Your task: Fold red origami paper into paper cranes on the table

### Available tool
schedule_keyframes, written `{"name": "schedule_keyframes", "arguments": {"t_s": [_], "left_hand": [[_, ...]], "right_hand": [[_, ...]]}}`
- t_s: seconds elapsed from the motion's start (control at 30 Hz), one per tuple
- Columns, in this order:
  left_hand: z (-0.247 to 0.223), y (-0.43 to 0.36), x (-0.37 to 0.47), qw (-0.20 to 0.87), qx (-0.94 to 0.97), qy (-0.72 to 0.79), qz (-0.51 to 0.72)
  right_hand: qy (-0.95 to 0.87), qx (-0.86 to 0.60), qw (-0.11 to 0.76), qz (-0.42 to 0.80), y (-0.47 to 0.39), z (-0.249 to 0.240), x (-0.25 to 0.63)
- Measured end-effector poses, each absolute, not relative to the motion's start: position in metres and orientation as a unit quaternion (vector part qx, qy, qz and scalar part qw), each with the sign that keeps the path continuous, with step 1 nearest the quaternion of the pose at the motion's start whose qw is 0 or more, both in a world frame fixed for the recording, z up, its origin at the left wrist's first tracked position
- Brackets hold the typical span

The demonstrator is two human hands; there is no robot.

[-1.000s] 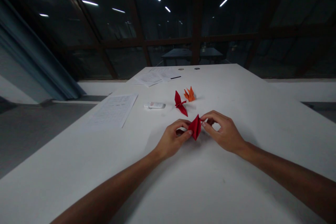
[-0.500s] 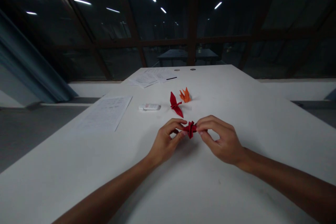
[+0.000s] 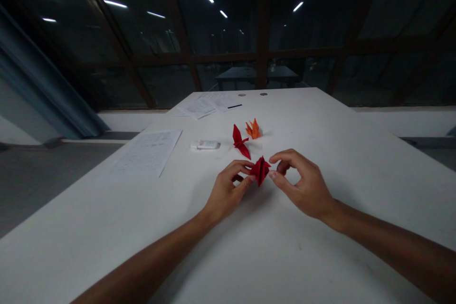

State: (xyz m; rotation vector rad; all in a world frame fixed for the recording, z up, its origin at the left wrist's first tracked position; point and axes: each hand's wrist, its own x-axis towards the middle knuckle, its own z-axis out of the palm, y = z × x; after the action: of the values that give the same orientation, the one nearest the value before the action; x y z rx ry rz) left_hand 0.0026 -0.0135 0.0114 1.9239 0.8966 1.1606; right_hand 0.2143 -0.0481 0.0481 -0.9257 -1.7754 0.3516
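Observation:
Between finger and thumb, my left hand (image 3: 231, 187) pinches the left side of a folded piece of red paper (image 3: 261, 171), held just above the table. Its pleated layers point up and down. My right hand (image 3: 302, 183) is at the paper's right edge, thumb and forefinger parted around a gap, the thumb tip very close to the paper. Just beyond lies a red origami crane (image 3: 241, 142) with its wings spread. Behind that one stands an orange folded paper figure (image 3: 253, 129) with several upright points.
A white table (image 3: 320, 256) carries everything. Left of the crane lies a white correction-tape-like case (image 3: 205, 145). A printed sheet (image 3: 149, 152) is at the left, more papers (image 3: 204, 106) and a dark pen (image 3: 234, 106) farther back. Dark windows (image 3: 221, 19) stand behind.
My right thumb and forefinger have parted and come off the red paper's right side. The paper has turned and shows more of its pleats. My left hand keeps its pinch.

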Motion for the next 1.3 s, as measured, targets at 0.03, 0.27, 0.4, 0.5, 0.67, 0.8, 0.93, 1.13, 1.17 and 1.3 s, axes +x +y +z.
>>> {"name": "schedule_keyframes", "arguments": {"t_s": [0.03, 0.27, 0.4, 0.5, 0.67, 0.8, 0.93, 1.13, 1.17, 1.3], "left_hand": [[0.012, -0.014, 0.003, 0.352, 0.747, 0.346, 0.446], [0.012, -0.016, 0.005, 0.378, 0.741, 0.361, 0.423], [0.012, -0.017, 0.006, 0.427, 0.714, 0.364, 0.419], [0.011, -0.017, 0.006, 0.485, 0.690, 0.344, 0.413], [0.008, -0.014, 0.005, 0.519, 0.688, 0.329, 0.386], [0.005, -0.011, 0.002, 0.490, 0.709, 0.339, 0.377], [0.006, -0.013, 0.003, 0.483, 0.684, 0.367, 0.404], [0.011, -0.021, 0.007, 0.401, 0.724, 0.353, 0.435], [0.011, -0.021, 0.007, 0.383, 0.732, 0.356, 0.437], [0.011, -0.017, 0.002, 0.324, 0.734, 0.380, 0.461]], "right_hand": [[-0.741, -0.398, 0.517, 0.158, -0.047, 0.048, 0.214], [-0.711, -0.441, 0.494, 0.239, -0.039, 0.045, 0.214], [-0.669, -0.445, 0.503, 0.318, -0.034, 0.041, 0.218], [-0.640, -0.430, 0.495, 0.400, -0.031, 0.044, 0.219], [-0.623, -0.411, 0.468, 0.473, -0.027, 0.048, 0.222], [-0.626, -0.420, 0.446, 0.482, -0.025, 0.047, 0.224], [-0.627, -0.430, 0.453, 0.466, -0.026, 0.040, 0.222], [-0.612, -0.421, 0.462, 0.485, -0.033, 0.038, 0.215], [-0.609, -0.420, 0.461, 0.491, -0.034, 0.039, 0.214], [-0.579, -0.431, 0.477, 0.502, -0.034, 0.040, 0.213]]}}
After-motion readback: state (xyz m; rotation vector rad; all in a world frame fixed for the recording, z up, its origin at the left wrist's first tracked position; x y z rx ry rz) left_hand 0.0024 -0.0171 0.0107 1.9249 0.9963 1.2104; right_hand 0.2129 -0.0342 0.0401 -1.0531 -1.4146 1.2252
